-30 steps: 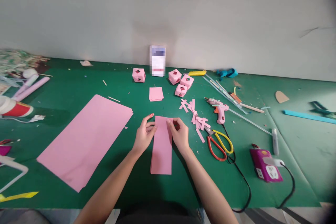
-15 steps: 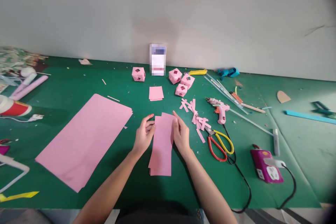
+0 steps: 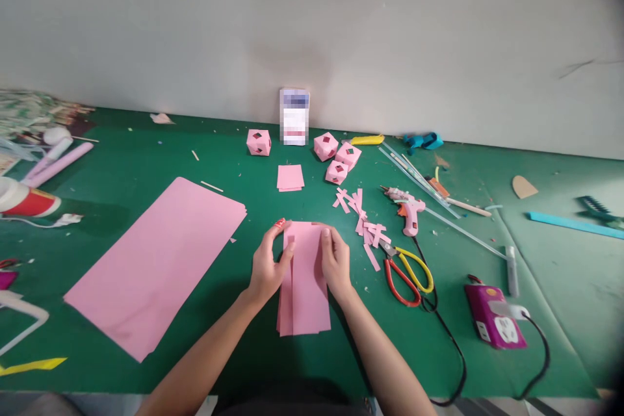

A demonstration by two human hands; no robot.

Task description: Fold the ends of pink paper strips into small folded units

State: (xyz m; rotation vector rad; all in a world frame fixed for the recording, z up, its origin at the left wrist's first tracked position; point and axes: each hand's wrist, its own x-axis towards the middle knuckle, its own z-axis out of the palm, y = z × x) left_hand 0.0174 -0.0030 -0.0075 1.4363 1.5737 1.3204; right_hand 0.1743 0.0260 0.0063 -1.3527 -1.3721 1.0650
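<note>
Several long pink paper strips (image 3: 311, 279) lie in a loose, slightly fanned stack between my hands, low over the green tabletop. My left hand (image 3: 269, 260) pinches the left edge near the top, thumb in front and fingers behind. On the opposite edge, my right hand (image 3: 335, 260) grips the strips the same way, its thumb near the upper corner. Beyond them sit a small pile of pink paper squares (image 3: 290, 177) and several folded pink paper boxes (image 3: 258, 142) with diamond-shaped holes.
Large pink sheets (image 3: 156, 266) lie to the left. At right are paper scraps (image 3: 361, 214), scissors (image 3: 402, 289) with red and yellow handles, a pink glue gun (image 3: 409, 208) and a purple power box (image 3: 497, 318). A yellow cutter (image 3: 367, 140) lies near the wall.
The strips have shifted against each other: the front one now sits further right, exposing more of those behind on the left. Both hands still grip the edges.
</note>
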